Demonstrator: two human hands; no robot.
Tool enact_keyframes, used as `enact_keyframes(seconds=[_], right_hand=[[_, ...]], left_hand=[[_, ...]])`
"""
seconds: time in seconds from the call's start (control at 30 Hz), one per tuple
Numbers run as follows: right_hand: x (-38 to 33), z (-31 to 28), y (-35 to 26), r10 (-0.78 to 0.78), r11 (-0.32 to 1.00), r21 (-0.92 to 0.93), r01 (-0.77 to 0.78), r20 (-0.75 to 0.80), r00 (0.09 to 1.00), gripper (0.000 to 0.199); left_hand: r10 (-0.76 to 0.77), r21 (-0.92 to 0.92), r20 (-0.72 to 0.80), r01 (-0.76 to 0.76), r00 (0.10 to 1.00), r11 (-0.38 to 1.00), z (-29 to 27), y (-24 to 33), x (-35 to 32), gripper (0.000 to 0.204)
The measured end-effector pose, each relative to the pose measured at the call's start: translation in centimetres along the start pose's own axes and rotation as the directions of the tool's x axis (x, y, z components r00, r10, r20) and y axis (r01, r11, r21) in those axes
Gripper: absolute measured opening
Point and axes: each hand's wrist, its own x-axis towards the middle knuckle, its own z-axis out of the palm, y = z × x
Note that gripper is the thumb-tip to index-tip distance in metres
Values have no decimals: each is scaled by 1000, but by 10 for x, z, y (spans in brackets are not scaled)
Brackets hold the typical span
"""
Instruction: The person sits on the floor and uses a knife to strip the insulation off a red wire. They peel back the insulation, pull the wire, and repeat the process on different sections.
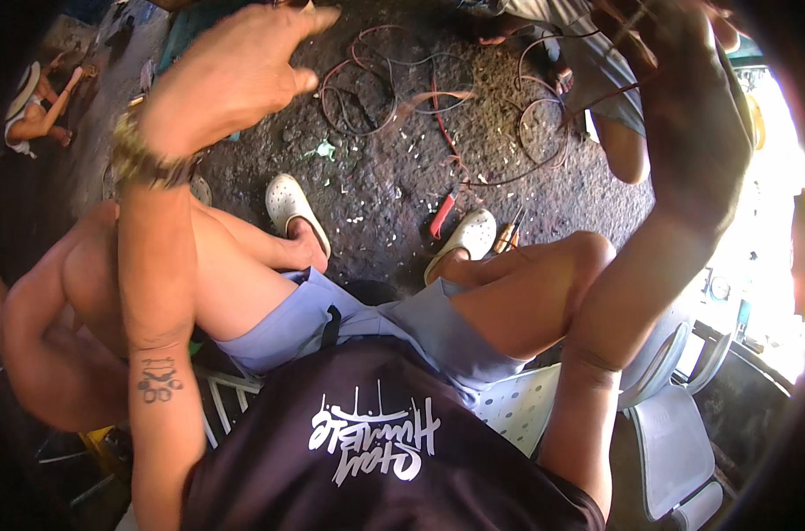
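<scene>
My left hand (230,80), with a gold watch (146,155) at its wrist, is raised at the upper left. Its thumb and index finger are stretched apart, and nothing shows between them; the other fingers are partly cut off by the upper edge. At the upper right, my right hand (686,106) is raised too, with its fingers curled around a thin dark reddish wire (601,95). Those fingertips are dark and partly out of view. From this hand the wire runs down to the ground, near a red-handled tool (443,215).
Loops of wire (358,97) lie on the rough dark ground. Yellow-handled tools (509,237) rest beside my right clog (473,234). Another person's grey-clothed leg (597,71) is close to my right hand. Someone crouches (40,115) at far left. A grey chair (677,442) stands at right.
</scene>
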Motion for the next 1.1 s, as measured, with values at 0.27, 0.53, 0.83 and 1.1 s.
enact_keyframes(seconds=[0.27,0.53,0.83,1.1], right_hand=[[6,86,-23,125,304,920,-249,221,967,32],[14,96,19,150,-19,993,-120,121,981,28],[22,58,106,35,-227,973,39,-31,999,24],[-10,141,68,532,72,854,-516,405,744,37]], left_hand=[[-176,-982,-190,-185,966,46,40,96,51,53],[66,-993,89,94,994,-77,82,59,39,37],[-129,-934,-64,-14,990,358,61,42,41,27],[-490,-692,-176,-462,854,-555,58,23,47,24]])
